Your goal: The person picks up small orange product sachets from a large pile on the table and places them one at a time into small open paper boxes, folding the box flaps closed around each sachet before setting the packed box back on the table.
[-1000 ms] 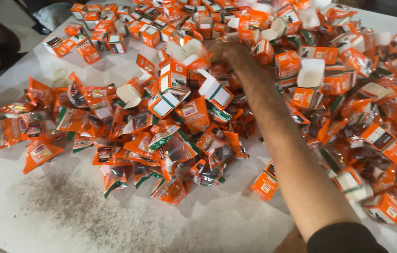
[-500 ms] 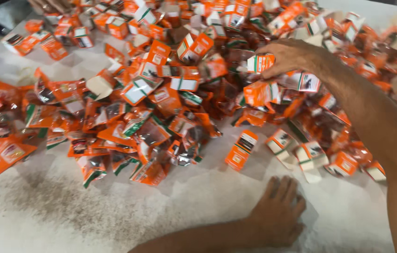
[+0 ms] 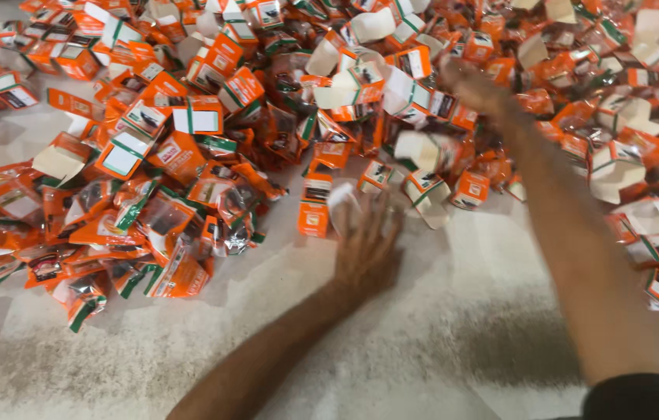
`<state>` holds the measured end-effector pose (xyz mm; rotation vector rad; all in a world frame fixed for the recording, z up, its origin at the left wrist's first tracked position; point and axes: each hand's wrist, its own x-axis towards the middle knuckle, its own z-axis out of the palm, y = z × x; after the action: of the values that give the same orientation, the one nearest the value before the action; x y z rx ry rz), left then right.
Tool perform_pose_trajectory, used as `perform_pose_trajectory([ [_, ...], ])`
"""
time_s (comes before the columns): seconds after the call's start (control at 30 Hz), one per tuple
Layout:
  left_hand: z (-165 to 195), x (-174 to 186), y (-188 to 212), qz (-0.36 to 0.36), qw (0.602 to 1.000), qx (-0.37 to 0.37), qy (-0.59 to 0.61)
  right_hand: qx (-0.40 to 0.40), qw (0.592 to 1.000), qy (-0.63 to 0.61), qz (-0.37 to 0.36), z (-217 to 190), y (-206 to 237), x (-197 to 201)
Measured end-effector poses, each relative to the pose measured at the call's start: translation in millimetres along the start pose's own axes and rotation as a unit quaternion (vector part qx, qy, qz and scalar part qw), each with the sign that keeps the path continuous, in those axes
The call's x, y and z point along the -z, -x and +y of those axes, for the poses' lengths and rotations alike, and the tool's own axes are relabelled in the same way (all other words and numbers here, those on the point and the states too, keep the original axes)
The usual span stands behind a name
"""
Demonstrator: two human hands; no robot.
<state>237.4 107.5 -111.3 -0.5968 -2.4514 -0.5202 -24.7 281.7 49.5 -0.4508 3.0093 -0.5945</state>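
To the far left of my fingers I see crumpled orange-and-clear plastic sachets [image 3: 150,233] heaped on the pale speckled desk [image 3: 438,327]. My left hand [image 3: 367,247] lies flat on the desk, fingers [image 3: 388,222] spread, their tips touching a small upright orange cardboard box [image 3: 314,204] and a white flap beside it. Further right, my right hand [image 3: 471,87] is sunk in the pile of orange-and-white folded cartons [image 3: 391,85]; blur hides whether its fingers are gripping anything.

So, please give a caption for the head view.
Left hand flat on white table; right hand reaching into orange cartons.
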Motion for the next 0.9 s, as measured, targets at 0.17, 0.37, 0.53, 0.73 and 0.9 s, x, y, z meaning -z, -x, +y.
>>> perform_pose_trajectory([
  [0.17, -57.2, 3.6, -19.7, -0.012, 0.994, 0.087, -0.064, 0.006, 0.995, -0.095, -0.020, -23.9, 22.4, -46.3],
  [0.37, -69.3, 17.7, -15.8, 0.084, 0.984, 0.096, -0.120, 0.015, 0.965, -0.239, -0.105, -31.6, 61.3, -56.4],
  [0.53, -46.4, 42.0, 14.3, 0.110, 0.994, 0.027, 0.003, 0.187, 0.968, -0.160, 0.047, 3.9, 97.1, -47.0],
  [0.73, 2.2, 39.8, 20.5, -0.032, 0.997, -0.058, 0.047, 0.274, 0.939, 0.206, 0.036, 78.6, 160.2, -52.7],
  [0.9, -2.4, 34.3, 1.4, 0.000, 0.999, -0.034, -0.002, 0.283, 0.939, 0.192, 0.046, 115.3, 178.1, -58.7],
])
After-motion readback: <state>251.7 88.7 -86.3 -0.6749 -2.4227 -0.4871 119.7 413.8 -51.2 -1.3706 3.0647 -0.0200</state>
